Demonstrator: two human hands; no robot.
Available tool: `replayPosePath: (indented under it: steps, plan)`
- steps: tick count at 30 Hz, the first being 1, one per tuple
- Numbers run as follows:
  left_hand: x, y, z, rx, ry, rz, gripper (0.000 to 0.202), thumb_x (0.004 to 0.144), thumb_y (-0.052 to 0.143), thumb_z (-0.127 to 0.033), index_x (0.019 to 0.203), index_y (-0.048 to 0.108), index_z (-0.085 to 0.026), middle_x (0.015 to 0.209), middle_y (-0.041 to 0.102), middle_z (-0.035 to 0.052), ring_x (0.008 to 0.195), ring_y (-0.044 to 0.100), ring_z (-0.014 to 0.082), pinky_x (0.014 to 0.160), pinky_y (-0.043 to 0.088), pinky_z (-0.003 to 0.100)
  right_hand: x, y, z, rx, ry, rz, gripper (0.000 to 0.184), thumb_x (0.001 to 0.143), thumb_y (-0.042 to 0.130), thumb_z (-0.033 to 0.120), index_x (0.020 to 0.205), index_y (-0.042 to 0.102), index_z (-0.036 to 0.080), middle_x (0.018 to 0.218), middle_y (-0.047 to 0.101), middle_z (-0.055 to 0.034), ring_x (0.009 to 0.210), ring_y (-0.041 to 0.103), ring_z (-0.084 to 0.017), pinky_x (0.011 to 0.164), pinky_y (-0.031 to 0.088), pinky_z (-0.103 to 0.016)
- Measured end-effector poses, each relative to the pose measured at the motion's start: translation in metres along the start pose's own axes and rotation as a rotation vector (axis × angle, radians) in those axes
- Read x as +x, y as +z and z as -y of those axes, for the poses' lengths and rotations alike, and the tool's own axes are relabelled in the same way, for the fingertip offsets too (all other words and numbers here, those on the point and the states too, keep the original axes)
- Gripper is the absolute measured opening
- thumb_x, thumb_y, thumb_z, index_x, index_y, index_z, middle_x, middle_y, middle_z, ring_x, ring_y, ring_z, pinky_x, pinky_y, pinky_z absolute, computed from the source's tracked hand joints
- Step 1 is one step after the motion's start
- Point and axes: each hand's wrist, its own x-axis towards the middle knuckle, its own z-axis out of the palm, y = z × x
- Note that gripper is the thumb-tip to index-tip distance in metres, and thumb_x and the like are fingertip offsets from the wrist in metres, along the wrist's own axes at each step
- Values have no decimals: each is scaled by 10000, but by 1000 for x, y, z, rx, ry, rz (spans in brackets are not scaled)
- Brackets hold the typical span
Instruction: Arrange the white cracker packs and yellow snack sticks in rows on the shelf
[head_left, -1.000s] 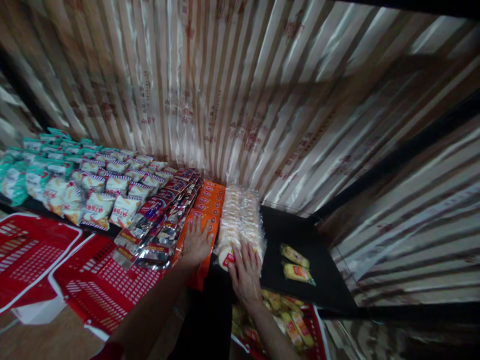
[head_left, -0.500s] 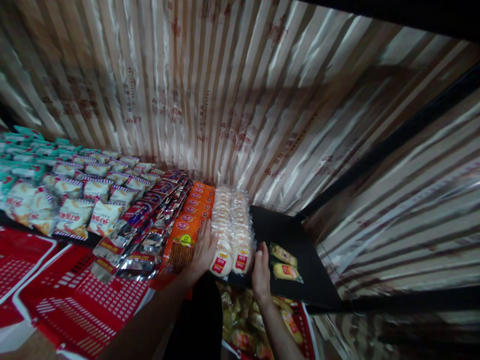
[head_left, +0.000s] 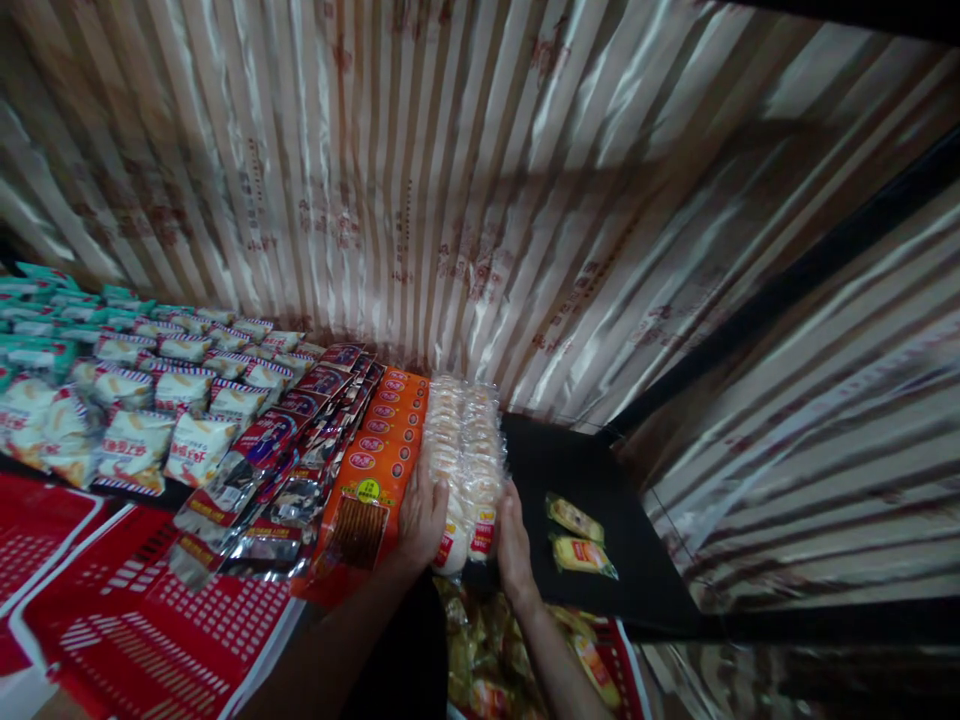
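Observation:
Two side-by-side rows of clear-wrapped round white crackers [head_left: 463,450] with red labels lie on a black shelf [head_left: 630,540]. My left hand [head_left: 422,518] rests along the left side of the rows, fingers stretched forward, and covers part of the nearest packet. Along the right side, my right hand [head_left: 514,545] stands with its fingers extended, its palm side toward the crackers. Neither hand is closed around a packet. Left of the left hand is a stack of orange snack bags [head_left: 375,440]. Two small yellow-wrapped snacks [head_left: 581,556] lie right of my right hand.
Farther left are dark red and silver snack packs [head_left: 292,450], white puffed bags [head_left: 184,385] and green bags [head_left: 37,320]. Red baskets [head_left: 150,620] stand below the shelf's front. Another basket below holds yellow packets [head_left: 487,640]. Striped sheeting [head_left: 450,200] hangs behind.
Both hands have come closer together against the cracker rows. My left hand now overlaps the left row, and my right hand sits nearer the right row. The view has shifted slightly.

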Motion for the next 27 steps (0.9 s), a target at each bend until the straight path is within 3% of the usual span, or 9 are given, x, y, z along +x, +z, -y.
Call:
replayPosePath:
  steps: [6, 11, 16, 21, 25, 27]
  plan:
    - [2, -9, 2, 88, 77, -72, 504, 911, 259, -318, 1362, 344, -111, 1423, 374, 132, 1352, 269, 206, 1111, 266, 404, -3, 2, 2, 4, 11, -27, 754, 819, 308, 664, 1418, 264, 209, 1458, 323, -30, 1333, 303, -203, 1122, 185, -356]
    - [35, -35, 11, 346, 159, -145, 483, 913, 249, -302, 1320, 414, -101, 1413, 392, 125, 1361, 243, 223, 1115, 243, 434, -5, 2, 5, -31, 32, -56, 785, 810, 302, 676, 1425, 244, 193, 1458, 321, -43, 1330, 309, -216, 1113, 196, -352]
    - [65, -45, 23, 615, 113, 15, 480, 868, 364, -306, 1271, 486, -74, 1396, 400, 166, 1353, 249, 285, 1119, 154, 495, -5, 3, 8, -67, 55, -89, 808, 795, 301, 695, 1414, 280, 177, 1444, 347, -52, 1323, 320, -234, 1105, 210, -345]
    - [70, -39, 37, 572, 101, 89, 483, 856, 373, -342, 1259, 509, -113, 1367, 444, 153, 1333, 299, 282, 1116, 120, 518, -4, 3, 5, -41, 38, -84, 768, 806, 311, 676, 1412, 285, 206, 1444, 348, -31, 1322, 323, -225, 1112, 206, -359]
    - [68, -39, 34, 464, 141, -30, 486, 874, 331, -340, 1284, 478, -125, 1391, 425, 121, 1359, 245, 256, 1124, 143, 486, -3, 2, 2, 26, 41, -77, 759, 804, 357, 657, 1408, 292, 201, 1459, 318, -28, 1344, 281, -211, 1130, 171, -358]
    - [62, -38, 26, 359, 138, -81, 494, 893, 289, -344, 1304, 449, -121, 1414, 394, 113, 1370, 215, 235, 1132, 155, 461, 0, 0, 2, 129, 70, -62, 761, 809, 350, 652, 1417, 266, 202, 1459, 318, -31, 1340, 291, -209, 1119, 216, -366]
